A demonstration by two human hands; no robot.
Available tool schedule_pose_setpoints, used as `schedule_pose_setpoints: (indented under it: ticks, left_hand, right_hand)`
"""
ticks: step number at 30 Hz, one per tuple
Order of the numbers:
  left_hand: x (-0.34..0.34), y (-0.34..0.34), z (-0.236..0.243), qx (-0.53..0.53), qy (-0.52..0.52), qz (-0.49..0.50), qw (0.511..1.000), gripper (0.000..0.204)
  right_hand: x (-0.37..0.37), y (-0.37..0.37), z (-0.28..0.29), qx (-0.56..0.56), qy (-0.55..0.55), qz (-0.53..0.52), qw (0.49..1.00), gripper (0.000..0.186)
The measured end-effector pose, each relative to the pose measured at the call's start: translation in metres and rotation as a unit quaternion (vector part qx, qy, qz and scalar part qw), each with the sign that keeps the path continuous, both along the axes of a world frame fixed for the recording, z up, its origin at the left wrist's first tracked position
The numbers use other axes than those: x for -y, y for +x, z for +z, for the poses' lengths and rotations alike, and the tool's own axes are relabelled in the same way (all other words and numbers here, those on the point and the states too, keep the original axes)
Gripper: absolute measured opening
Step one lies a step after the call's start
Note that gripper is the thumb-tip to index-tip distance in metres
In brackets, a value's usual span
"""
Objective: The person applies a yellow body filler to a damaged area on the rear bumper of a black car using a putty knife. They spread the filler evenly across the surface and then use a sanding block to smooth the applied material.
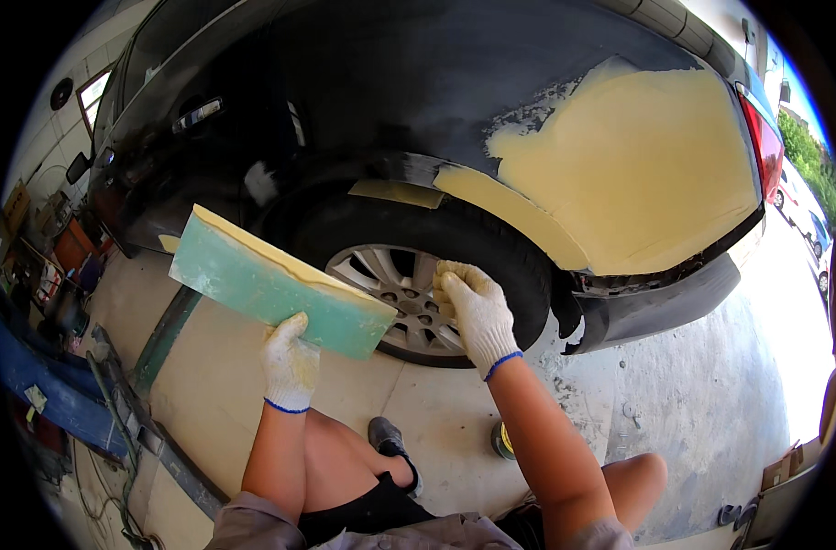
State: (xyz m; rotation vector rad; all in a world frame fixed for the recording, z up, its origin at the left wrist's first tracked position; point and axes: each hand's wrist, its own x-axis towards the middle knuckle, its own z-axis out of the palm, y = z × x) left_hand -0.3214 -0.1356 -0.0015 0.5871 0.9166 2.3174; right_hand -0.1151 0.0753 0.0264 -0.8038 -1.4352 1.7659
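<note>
My left hand [291, 365], in a white knit glove with a blue cuff, grips the lower edge of a wide flat green spreader [276, 289]. Pale yellow filler [280, 255] lies in a ridge along the spreader's upper edge. My right hand [476, 312], gloved alike, is raised in front of the wheel [413, 298] with its fingers curled in; what they hold, if anything, is hidden. Beyond it, a broad smooth patch of yellow body filler [638, 165] covers the black car's rear panel, and more filler [519, 215] follows the wheel arch.
A flat yellowish strip [397, 192] shows above the tyre. The rear bumper [661, 302] hangs low at right. Partly behind my right forearm stands a can [501, 440] on the floor. Blue metal equipment [56, 390] and hoses lie at left. Sandals [737, 513] lie at lower right.
</note>
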Motion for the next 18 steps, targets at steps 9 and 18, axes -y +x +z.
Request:
schedule_pose_setpoints:
  ticks: [9,18]
  left_hand:
    - [0.013,-0.008,-0.003,0.069,0.009,-0.012,0.997,0.044]
    - [0.001,-0.006,-0.006,0.085,0.011,0.044,0.995,0.04]
  right_hand:
    - [-0.027,-0.08,0.075,-0.122,-0.23,-0.029,0.965,0.05]
    - [-0.049,-0.09,0.036,-0.179,-0.192,-0.085,0.961,0.029]
